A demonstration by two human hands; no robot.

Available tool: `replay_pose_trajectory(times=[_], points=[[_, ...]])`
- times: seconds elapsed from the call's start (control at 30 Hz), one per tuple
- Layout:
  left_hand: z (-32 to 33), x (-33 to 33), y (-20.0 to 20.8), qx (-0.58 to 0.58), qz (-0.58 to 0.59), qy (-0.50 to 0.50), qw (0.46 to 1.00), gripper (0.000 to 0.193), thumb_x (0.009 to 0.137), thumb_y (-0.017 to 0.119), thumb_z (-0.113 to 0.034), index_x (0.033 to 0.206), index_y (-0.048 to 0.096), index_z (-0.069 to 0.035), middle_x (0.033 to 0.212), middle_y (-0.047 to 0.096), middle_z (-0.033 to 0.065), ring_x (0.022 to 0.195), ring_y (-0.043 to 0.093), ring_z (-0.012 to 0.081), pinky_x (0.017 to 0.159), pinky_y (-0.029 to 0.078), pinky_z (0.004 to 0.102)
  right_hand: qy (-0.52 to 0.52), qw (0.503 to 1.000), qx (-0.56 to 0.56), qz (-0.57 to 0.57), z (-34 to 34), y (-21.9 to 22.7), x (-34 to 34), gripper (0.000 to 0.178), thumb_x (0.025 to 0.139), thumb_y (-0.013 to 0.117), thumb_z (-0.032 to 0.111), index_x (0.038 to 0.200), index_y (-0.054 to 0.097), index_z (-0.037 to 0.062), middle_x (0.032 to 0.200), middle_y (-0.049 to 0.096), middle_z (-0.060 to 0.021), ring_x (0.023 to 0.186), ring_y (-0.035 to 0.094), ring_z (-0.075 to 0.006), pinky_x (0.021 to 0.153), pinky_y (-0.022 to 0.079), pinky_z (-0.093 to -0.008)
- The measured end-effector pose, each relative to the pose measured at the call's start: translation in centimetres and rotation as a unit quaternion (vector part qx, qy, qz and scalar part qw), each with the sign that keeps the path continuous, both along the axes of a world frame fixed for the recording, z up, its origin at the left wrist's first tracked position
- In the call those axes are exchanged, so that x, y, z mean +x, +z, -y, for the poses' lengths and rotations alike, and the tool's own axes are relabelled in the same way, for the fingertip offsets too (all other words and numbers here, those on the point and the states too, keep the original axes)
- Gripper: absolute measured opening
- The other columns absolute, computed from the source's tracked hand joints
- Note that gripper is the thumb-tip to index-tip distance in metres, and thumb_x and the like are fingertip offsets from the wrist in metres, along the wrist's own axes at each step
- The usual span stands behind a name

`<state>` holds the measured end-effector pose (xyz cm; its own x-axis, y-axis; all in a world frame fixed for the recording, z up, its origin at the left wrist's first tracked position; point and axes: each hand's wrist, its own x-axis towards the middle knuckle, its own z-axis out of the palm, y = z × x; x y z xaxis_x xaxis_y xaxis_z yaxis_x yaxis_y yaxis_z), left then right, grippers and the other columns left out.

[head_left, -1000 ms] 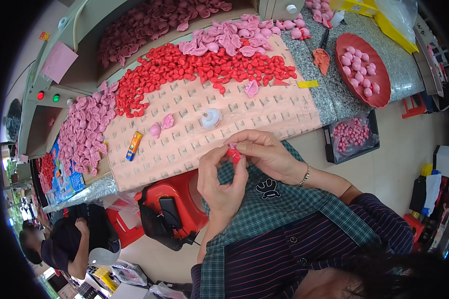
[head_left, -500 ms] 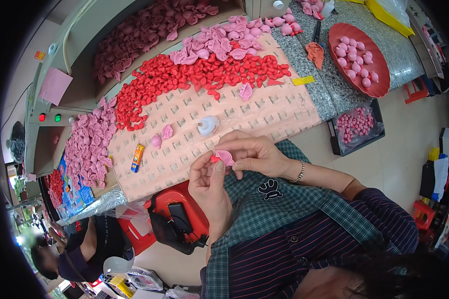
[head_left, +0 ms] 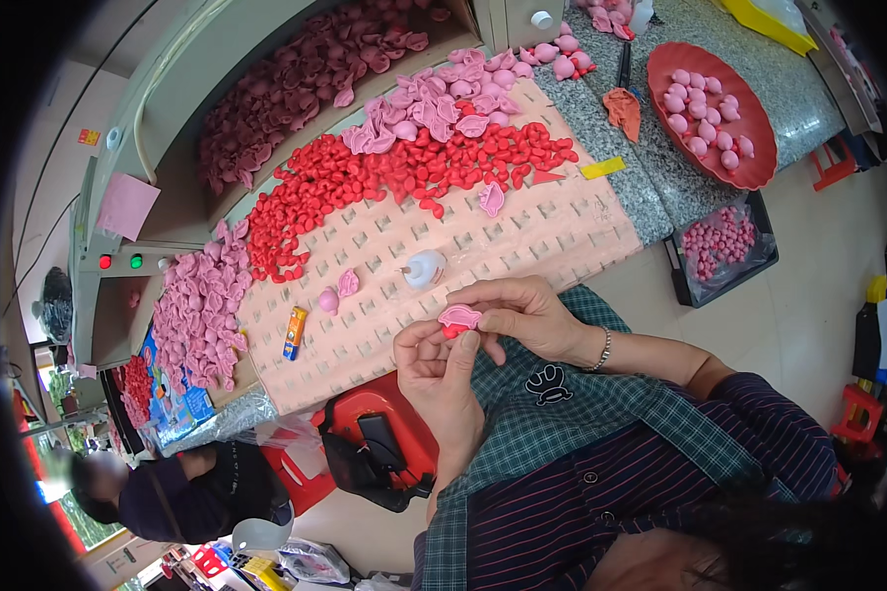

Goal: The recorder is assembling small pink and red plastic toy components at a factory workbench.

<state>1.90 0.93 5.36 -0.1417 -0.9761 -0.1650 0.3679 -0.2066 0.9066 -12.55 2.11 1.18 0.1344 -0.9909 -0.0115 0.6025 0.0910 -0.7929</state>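
In front of my chest, both hands meet around a small pink scalloped rubbery piece and a glossy red piece pressed against its lower edge. My left hand pinches the red piece between thumb and fingers. My right hand grips the pink piece from the right side. Just beyond them, a white squeeze bottle with a thin nozzle lies on the mat. Farther left are a pink ball, a pink frilled piece and an orange-and-blue tube or packet.
Red pieces cover the mat's far side. Pink pieces lie heaped at left and back. A red dish holds pink balls; a black crate stands lower. A red stool holds a black bag. Another person sits at lower left.
The pink piece is turned, with its scalloped side facing up and the red piece beneath. The whole view has shifted slightly, so the table sits lower and farther right in it.
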Motion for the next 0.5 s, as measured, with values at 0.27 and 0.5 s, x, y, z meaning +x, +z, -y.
replay_pose_trajectory(times=[0.27, 0.5], points=[[-0.1, 0.0, -0.3, -0.030, 0.064, -0.011, 0.997, 0.029, 0.088, 0.068, 0.006, 0.111, 0.052, 0.000, 0.096, 0.066, 0.0091, 0.087, 0.063, 0.0118, 0.080, 0.050, 0.0233, -0.009, 1.000, 0.004, 0.009, 0.3, -0.4, -0.5, 0.033, 0.100, 0.054, 0.009, 0.132, 0.057, 0.0003, 0.109, 0.067, -0.0122, 0.066, 0.061, -0.0129, 0.054, 0.049, -0.0225], [2.1, 0.5, -2.8, -0.157, 0.183, 0.111, 0.964, 0.041, 0.089, 0.067, -0.001, 0.125, 0.048, 0.003, 0.122, 0.058, 0.0157, 0.115, 0.055, 0.0205, 0.099, 0.044, 0.0333, -0.031, 0.973, 0.060, 0.220, 0.6, 0.1, -1.8, 0.037, 0.104, 0.049, 0.019, 0.137, 0.051, 0.0020, 0.109, 0.067, -0.0153, 0.087, 0.069, -0.0231, 0.080, 0.056, -0.0356]])
